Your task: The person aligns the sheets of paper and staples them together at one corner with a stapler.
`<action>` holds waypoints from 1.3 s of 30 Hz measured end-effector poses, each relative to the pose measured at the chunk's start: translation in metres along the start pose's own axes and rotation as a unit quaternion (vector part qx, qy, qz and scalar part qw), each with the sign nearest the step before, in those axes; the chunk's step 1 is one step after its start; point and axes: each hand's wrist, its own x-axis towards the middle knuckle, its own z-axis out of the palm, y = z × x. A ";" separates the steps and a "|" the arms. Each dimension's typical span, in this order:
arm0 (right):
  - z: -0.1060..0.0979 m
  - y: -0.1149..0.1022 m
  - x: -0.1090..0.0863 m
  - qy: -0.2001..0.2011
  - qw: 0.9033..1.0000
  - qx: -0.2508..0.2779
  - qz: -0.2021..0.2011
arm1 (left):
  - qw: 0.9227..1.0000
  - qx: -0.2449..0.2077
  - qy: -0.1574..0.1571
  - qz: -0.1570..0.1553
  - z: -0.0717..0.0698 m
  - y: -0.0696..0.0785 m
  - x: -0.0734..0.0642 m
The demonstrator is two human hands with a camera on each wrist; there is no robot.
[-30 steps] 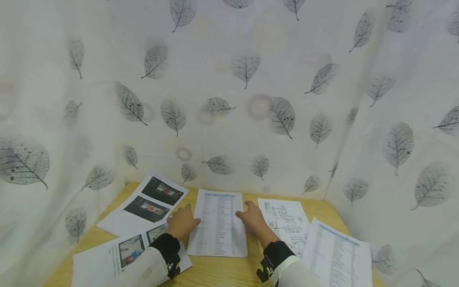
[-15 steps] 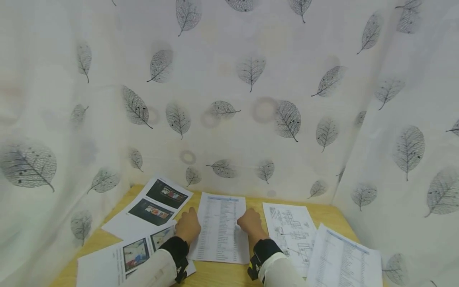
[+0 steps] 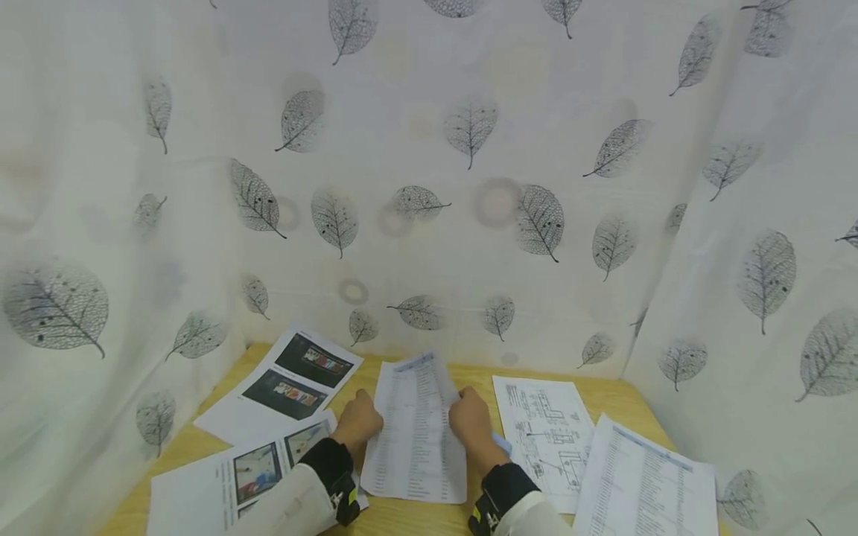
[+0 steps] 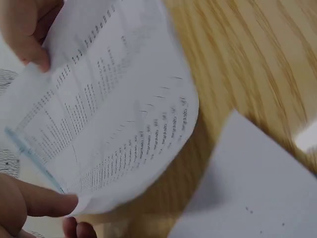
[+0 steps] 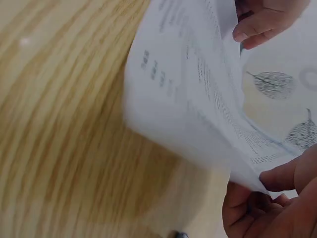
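A printed sheet of paper point(image 3: 415, 439) with columns of text and a blue header stands bowed off the table between my hands. My left hand point(image 3: 358, 424) pinches its left edge; in the left wrist view that hand's thumb point(image 4: 54, 203) lies on the print. The right edge is held by my right hand point(image 3: 471, 423), thumb against the page in the right wrist view, fingers point(image 5: 237, 208) curled behind. Whether more than one sheet is in my hold, I cannot tell. A small light-blue object point(image 3: 501, 444), partly hidden by my right wrist, is too unclear to name.
Two sheets with photos, an upper one point(image 3: 248, 406) and a lower one point(image 3: 191, 491), lie at the left of the wooden table point(image 3: 402, 519). At the right are a drawing sheet point(image 3: 546, 432) and another list sheet point(image 3: 643, 484). A leaf-patterned curtain point(image 3: 429, 260) closes off the back.
The middle sheet lay flat with my hands at its sides. Now both hands hold its edges and it is raised and bowed. The light-blue object has come into view by my right wrist.
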 end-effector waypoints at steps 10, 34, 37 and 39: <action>-0.063 0.002 -0.048 -0.062 0.993 0.093 -0.022 | 0.987 -0.128 -0.098 -0.022 -0.051 0.011 -0.051; -0.037 0.034 -0.111 -0.106 0.956 -0.272 -0.032 | 0.987 0.113 -0.107 0.038 -0.019 -0.016 -0.139; -0.037 0.031 -0.111 -0.113 0.952 -0.279 -0.049 | 0.984 0.137 -0.102 0.043 -0.019 -0.015 -0.138; -0.038 0.028 -0.110 -0.112 0.953 -0.274 -0.060 | 0.983 0.137 -0.111 0.049 -0.020 -0.016 -0.136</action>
